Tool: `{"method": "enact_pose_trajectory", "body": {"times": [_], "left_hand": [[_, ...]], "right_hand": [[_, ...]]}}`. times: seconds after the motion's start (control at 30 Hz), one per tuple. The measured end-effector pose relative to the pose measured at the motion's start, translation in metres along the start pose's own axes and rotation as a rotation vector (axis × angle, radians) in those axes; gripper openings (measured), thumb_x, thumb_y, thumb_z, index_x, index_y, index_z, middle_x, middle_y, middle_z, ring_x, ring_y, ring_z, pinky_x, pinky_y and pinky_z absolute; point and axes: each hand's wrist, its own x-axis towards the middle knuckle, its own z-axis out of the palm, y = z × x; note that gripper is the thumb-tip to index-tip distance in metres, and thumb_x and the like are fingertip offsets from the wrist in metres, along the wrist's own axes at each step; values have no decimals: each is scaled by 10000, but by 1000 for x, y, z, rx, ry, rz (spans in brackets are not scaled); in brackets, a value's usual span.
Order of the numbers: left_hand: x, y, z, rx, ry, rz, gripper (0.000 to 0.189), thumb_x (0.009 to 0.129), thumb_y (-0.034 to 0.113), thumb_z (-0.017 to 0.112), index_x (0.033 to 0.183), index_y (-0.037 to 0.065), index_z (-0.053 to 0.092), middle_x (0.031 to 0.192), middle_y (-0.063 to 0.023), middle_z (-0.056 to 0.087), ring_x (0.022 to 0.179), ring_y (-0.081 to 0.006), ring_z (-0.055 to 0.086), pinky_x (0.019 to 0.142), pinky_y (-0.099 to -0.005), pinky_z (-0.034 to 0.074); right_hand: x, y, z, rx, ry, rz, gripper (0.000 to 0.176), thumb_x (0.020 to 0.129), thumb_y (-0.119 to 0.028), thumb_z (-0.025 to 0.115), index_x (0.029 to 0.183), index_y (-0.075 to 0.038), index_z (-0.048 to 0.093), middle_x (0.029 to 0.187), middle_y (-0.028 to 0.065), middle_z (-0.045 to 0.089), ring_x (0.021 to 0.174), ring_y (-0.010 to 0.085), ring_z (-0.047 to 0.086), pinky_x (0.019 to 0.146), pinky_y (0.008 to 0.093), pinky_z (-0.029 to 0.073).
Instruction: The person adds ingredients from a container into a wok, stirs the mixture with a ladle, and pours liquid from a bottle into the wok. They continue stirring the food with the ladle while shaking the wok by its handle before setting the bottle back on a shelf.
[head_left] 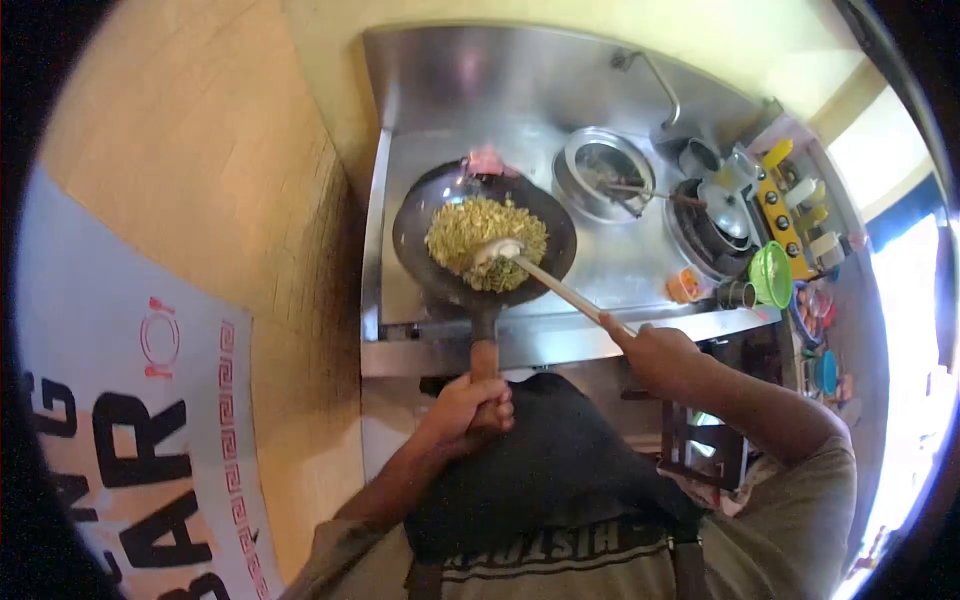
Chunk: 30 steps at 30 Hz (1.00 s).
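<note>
A dark wok (415,215) sits on the steel stove, holding a heap of yellowish-green food (480,225) in small grain-like pieces. My left hand (465,408) is wrapped around the wok's wooden handle (484,358), close to my apron. In my right hand (658,358) is the long pale handle of a ladle (560,288). The ladle's head rests in the food near the middle of the wok and is partly covered by it. Pinkish-red flame or glow (487,161) shows at the wok's far rim.
A steel pot (570,165) with a utensil in it stands right of the wok. Farther right are a lidded dark pan (690,235), an orange container (684,285), a green basket (771,275) and a yellow rack (780,220). A wall (290,250) borders the stove's left side.
</note>
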Motion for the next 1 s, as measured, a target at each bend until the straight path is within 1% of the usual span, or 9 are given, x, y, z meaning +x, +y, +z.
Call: {"method": "enact_pose_trajectory", "body": {"times": [0.03, 0.07, 0.2, 0.37, 0.67, 0.7, 0.8, 0.87, 1.0], "left_hand": [[29, -9, -31, 280, -57, 41, 132, 858, 144, 568, 795, 46, 505, 647, -78, 536, 604, -201, 569, 552, -326, 466], [36, -5, -22, 235, 6, 54, 139, 857, 148, 582, 895, 40, 502, 709, -50, 524, 609, -172, 540, 535, -308, 458], [101, 23, -83, -102, -90, 66, 138, 848, 111, 585, 919, 36, 492, 719, -43, 525, 608, -160, 524, 566, -306, 452], [119, 22, -93, -38, -60, 97, 207, 834, 80, 600, 993, 40, 474, 737, -43, 519, 611, -152, 523, 576, -323, 449], [131, 11, -115, -64, -52, 121, 180, 833, 39, 595, 959, 66, 470, 756, -56, 518, 640, -170, 556, 587, -353, 493], [131, 10, -115, -71, -44, 121, 179, 832, 37, 594, 957, 68, 470, 755, -54, 519, 642, -169, 559, 590, -355, 496], [139, 6, -120, -46, -28, 108, 243, 836, 67, 599, 1039, 61, 465, 773, -49, 527, 640, -163, 557, 593, -347, 503], [136, 10, -117, 6, -38, 117, 231, 835, 66, 598, 1028, 65, 472, 768, -45, 527, 628, -160, 553, 582, -347, 502], [141, 9, -121, 133, 4, 106, 224, 832, 65, 596, 1022, 74, 478, 761, -40, 529, 614, -156, 545, 551, -337, 489]], "right_hand": [[15, 0, 14, -126, -115, 86, 693, 857, -77, 474, 1471, -143, 160, 837, 234, 600, 689, 351, 634, 627, 460, 519], [20, 5, 30, -159, 110, 79, 657, 848, -79, 485, 1452, -166, 239, 851, 213, 598, 687, 327, 634, 601, 428, 519], [39, 42, -3, -174, 304, 155, 636, 827, -76, 510, 1411, -240, 319, 877, 150, 589, 678, 297, 625, 563, 401, 505], [27, 55, -34, -239, 181, 166, 629, 850, -46, 495, 1422, -204, 288, 879, 193, 595, 739, 319, 647, 638, 417, 533], [139, 58, 53, 600, 560, 202, 523, 844, -120, 498, 1358, -111, 400, 1009, 287, 611, 909, 437, 606, 853, 499, 458], [166, 61, 67, 619, 666, 196, 528, 841, -104, 484, 1361, -106, 390, 890, 275, 633, 799, 407, 636, 736, 492, 500], [216, 39, 58, 1055, 330, 286, 529, 853, -122, 498, 1369, -113, 382, 740, 206, 627, 594, 324, 621, 557, 446, 510], [205, 17, 49, 1321, 214, 221, 499, 901, -170, 501, 1387, -145, 390, 587, 24, 458, 443, 139, 441, 365, 310, 406], [208, 17, 45, 1088, 304, 122, 500, 904, -182, 492, 1390, -143, 384, 592, 57, 521, 494, 169, 521, 464, 361, 458]]}}
